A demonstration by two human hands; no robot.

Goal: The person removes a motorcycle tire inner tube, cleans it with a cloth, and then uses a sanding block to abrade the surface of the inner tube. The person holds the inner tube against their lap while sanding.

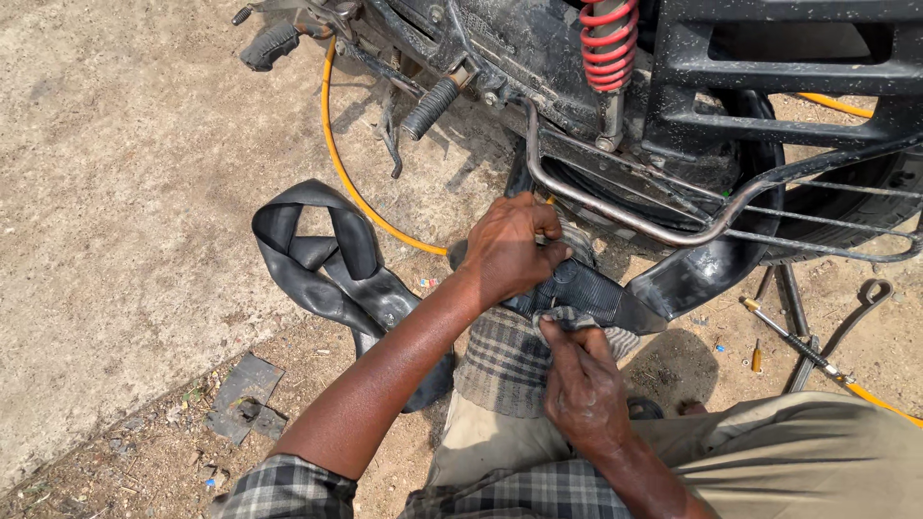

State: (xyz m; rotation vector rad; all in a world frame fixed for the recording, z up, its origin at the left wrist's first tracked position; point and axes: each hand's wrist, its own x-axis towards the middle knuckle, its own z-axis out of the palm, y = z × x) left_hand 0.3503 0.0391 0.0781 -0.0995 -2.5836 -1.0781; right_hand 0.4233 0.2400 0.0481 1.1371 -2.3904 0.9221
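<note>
A motorcycle [673,86] fills the upper right of the view, its red coil spring [610,43] upright near the top edge. A yellow hose [336,163] curves over the concrete ground [125,192] beneath the footpegs. A screwdriver [788,336] lies on the dirt at right, near a flat dark scrap [240,394] lower left.
</note>
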